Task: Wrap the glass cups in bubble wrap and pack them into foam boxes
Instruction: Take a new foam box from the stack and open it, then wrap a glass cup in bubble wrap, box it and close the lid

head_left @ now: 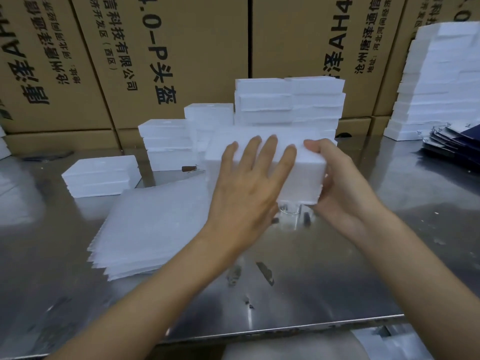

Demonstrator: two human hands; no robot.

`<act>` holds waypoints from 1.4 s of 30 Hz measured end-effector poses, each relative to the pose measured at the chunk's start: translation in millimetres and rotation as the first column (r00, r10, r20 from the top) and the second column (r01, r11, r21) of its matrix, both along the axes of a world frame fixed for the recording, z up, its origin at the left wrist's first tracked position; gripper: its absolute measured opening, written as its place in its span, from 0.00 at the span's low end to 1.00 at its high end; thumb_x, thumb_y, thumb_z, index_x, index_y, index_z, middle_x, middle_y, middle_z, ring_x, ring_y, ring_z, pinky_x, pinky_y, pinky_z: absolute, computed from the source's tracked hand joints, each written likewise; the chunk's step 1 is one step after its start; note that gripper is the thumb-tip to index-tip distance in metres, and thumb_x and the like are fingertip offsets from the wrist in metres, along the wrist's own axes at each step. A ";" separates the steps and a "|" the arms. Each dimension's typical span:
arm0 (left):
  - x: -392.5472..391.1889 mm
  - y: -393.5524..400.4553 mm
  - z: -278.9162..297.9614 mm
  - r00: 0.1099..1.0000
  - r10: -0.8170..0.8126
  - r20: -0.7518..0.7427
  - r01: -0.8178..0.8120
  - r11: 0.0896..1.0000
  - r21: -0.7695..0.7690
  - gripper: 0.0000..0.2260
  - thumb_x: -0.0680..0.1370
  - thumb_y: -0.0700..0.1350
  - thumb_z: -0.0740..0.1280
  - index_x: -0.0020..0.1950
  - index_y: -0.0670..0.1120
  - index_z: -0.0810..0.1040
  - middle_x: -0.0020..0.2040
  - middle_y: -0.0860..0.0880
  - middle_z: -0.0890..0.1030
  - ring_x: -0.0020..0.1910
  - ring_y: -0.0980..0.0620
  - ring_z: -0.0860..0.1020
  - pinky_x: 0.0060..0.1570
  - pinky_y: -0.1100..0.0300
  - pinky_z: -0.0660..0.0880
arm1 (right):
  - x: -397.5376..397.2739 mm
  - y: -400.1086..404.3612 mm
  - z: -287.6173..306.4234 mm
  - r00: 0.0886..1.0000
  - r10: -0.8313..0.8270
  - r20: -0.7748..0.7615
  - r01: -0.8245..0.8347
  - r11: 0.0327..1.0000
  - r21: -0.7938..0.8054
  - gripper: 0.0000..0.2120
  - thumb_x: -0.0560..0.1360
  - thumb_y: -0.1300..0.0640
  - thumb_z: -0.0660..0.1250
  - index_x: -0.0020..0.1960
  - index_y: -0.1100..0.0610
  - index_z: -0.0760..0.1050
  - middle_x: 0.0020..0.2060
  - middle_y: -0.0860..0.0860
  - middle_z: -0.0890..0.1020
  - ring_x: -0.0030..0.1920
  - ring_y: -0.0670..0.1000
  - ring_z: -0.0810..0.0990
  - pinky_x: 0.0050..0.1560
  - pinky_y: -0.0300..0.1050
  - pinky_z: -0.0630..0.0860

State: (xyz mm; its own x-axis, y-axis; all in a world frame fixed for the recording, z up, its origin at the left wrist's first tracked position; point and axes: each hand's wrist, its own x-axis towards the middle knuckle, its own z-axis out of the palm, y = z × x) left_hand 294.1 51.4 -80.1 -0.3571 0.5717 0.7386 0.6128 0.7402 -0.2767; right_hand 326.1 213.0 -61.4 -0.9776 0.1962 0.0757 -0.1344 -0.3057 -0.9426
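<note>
Foam box (262, 152) held above the steel table (298, 294), long axis left-right: left hand (249, 188) flat on its near top with straight spread fingers, right hand (337, 183) gripping its right end, glass cup (291, 214) directly beneath.

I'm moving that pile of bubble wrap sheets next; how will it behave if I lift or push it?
The bubble wrap sheets look thin and probably light and floppy, so they would likely sag when lifted. The stack's edges are already fanned, and the metal table looks smooth, so a push may slide or skew the layers.
</note>
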 end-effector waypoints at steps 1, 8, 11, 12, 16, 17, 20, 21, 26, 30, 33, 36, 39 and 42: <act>-7.1 -7.1 3.1 1.000 0.021 -0.007 -0.021 1.000 0.004 0.43 0.65 0.50 0.79 0.74 0.45 0.62 0.72 0.38 0.70 0.70 0.36 0.69 0.68 0.37 0.64 | -5.4 -4.6 0.6 1.000 -0.011 0.006 0.011 0.999 -0.033 0.16 0.72 0.43 0.72 0.55 0.51 0.82 0.51 0.54 0.83 0.51 0.56 0.83 0.56 0.61 0.79; -95.8 -129.3 21.6 0.901 0.367 0.230 -0.405 0.902 0.148 0.40 0.62 0.54 0.79 0.69 0.48 0.65 0.65 0.44 0.74 0.63 0.39 0.72 0.61 0.37 0.64 | -45.6 -21.7 -44.0 0.979 -0.041 0.199 0.009 0.987 0.160 0.08 0.79 0.43 0.63 0.54 0.44 0.76 0.59 0.53 0.79 0.58 0.53 0.80 0.60 0.53 0.76; -137.4 -197.6 18.2 0.768 0.497 0.405 -0.587 0.798 0.134 0.41 0.61 0.56 0.81 0.67 0.47 0.64 0.64 0.42 0.75 0.64 0.37 0.70 0.62 0.33 0.61 | -58.0 -17.7 -73.2 0.937 -0.084 0.340 0.044 0.991 0.123 0.10 0.79 0.46 0.63 0.55 0.51 0.76 0.58 0.55 0.80 0.57 0.54 0.79 0.57 0.52 0.76; -149.5 -217.2 14.7 0.734 0.524 0.433 -0.621 0.776 0.113 0.41 0.61 0.56 0.81 0.68 0.48 0.64 0.64 0.42 0.75 0.65 0.37 0.69 0.63 0.33 0.60 | -60.9 -17.6 -81.8 0.922 -0.093 0.376 0.053 0.992 0.115 0.12 0.79 0.47 0.64 0.56 0.53 0.76 0.58 0.55 0.80 0.57 0.54 0.79 0.57 0.52 0.76; -185.8 -268.8 -8.6 0.641 0.588 0.494 -0.662 0.749 -0.032 0.41 0.62 0.58 0.80 0.66 0.47 0.64 0.65 0.39 0.73 0.68 0.38 0.64 0.64 0.34 0.58 | -69.3 -18.7 -104.4 0.905 -0.130 0.405 0.116 0.992 0.059 0.09 0.80 0.54 0.64 0.55 0.59 0.75 0.58 0.60 0.79 0.56 0.56 0.79 0.53 0.46 0.75; -191.9 -275.2 -16.7 0.625 0.593 0.507 -0.657 0.751 -0.069 0.42 0.61 0.59 0.80 0.67 0.47 0.64 0.67 0.40 0.72 0.69 0.39 0.64 0.65 0.34 0.58 | -71.3 -18.5 -106.8 0.910 -0.135 0.392 0.129 0.991 0.044 0.09 0.80 0.55 0.63 0.55 0.59 0.75 0.58 0.61 0.80 0.56 0.56 0.79 0.54 0.46 0.75; -204.9 -281.6 -40.7 0.601 0.613 0.513 -0.618 0.763 -0.189 0.45 0.61 0.66 0.76 0.71 0.51 0.63 0.69 0.44 0.72 0.70 0.40 0.64 0.66 0.36 0.59 | -79.3 -17.1 -109.9 0.918 -0.134 0.374 0.139 0.990 0.013 0.07 0.80 0.57 0.63 0.54 0.60 0.75 0.57 0.62 0.81 0.56 0.56 0.79 0.56 0.45 0.75; -209.4 -281.3 -47.4 0.610 0.618 0.496 -0.604 0.768 -0.213 0.44 0.61 0.66 0.73 0.71 0.51 0.63 0.69 0.46 0.73 0.69 0.40 0.65 0.65 0.37 0.60 | -82.3 -17.0 -111.2 0.918 -0.135 0.373 0.140 0.990 0.013 0.07 0.80 0.58 0.63 0.55 0.60 0.75 0.56 0.62 0.81 0.55 0.55 0.80 0.54 0.44 0.75; -234.5 -284.9 -65.5 0.645 0.640 0.417 -0.593 0.764 -0.253 0.39 0.65 0.56 0.77 0.71 0.50 0.64 0.70 0.46 0.73 0.68 0.41 0.66 0.63 0.40 0.61 | -96.6 -21.0 -122.1 0.913 -0.240 0.330 0.227 0.971 0.077 0.07 0.79 0.61 0.64 0.51 0.64 0.78 0.52 0.61 0.84 0.52 0.54 0.83 0.53 0.42 0.79; -251.9 -295.3 -71.5 0.646 0.632 0.428 -0.563 0.773 -0.292 0.36 0.67 0.46 0.79 0.71 0.46 0.67 0.70 0.44 0.73 0.67 0.40 0.69 0.59 0.42 0.68 | -103.3 -23.9 -129.3 0.918 -0.275 0.285 0.246 0.960 0.134 0.05 0.79 0.62 0.65 0.47 0.63 0.79 0.50 0.61 0.85 0.54 0.57 0.83 0.63 0.50 0.77; -260.8 -296.4 -72.9 0.629 0.634 0.449 -0.571 0.769 -0.286 0.34 0.68 0.41 0.79 0.70 0.44 0.67 0.68 0.42 0.73 0.65 0.38 0.71 0.56 0.43 0.70 | -104.4 -22.9 -130.5 0.929 -0.266 0.256 0.221 0.957 0.190 0.08 0.78 0.62 0.65 0.45 0.64 0.81 0.42 0.59 0.85 0.43 0.53 0.82 0.50 0.44 0.79; -270.7 -288.4 -69.9 0.561 0.693 0.453 -0.620 0.714 -0.325 0.32 0.70 0.39 0.75 0.70 0.45 0.65 0.67 0.43 0.73 0.65 0.40 0.72 0.60 0.43 0.69 | -101.4 -25.0 -135.1 0.951 -0.225 0.213 0.153 0.939 0.309 0.12 0.77 0.60 0.66 0.36 0.61 0.80 0.32 0.53 0.80 0.34 0.47 0.75 0.39 0.41 0.72; -279.1 -265.4 -47.0 0.497 0.745 0.445 -0.683 0.652 -0.329 0.24 0.71 0.38 0.69 0.66 0.44 0.67 0.62 0.41 0.73 0.60 0.39 0.73 0.60 0.43 0.68 | -100.0 -27.3 -141.2 0.965 -0.217 0.149 0.137 0.898 0.419 0.14 0.76 0.60 0.66 0.33 0.63 0.78 0.29 0.52 0.76 0.32 0.46 0.72 0.36 0.40 0.68; -289.4 -234.8 -14.7 0.613 0.644 0.458 -0.669 0.731 -0.132 0.19 0.73 0.38 0.69 0.63 0.38 0.70 0.60 0.36 0.74 0.57 0.35 0.73 0.55 0.43 0.70 | -101.0 -31.1 -145.7 0.976 -0.201 0.079 0.138 0.861 0.489 0.14 0.75 0.61 0.66 0.31 0.61 0.75 0.27 0.51 0.74 0.30 0.46 0.71 0.34 0.38 0.68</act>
State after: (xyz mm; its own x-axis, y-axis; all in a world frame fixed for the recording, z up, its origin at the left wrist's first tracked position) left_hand 4.7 -183.4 -94.7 -0.9119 0.0213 0.4098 -0.0037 0.9982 -0.0602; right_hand 225.1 182.0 -207.1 -0.9401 0.3301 0.0847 -0.0168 0.2033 -0.9790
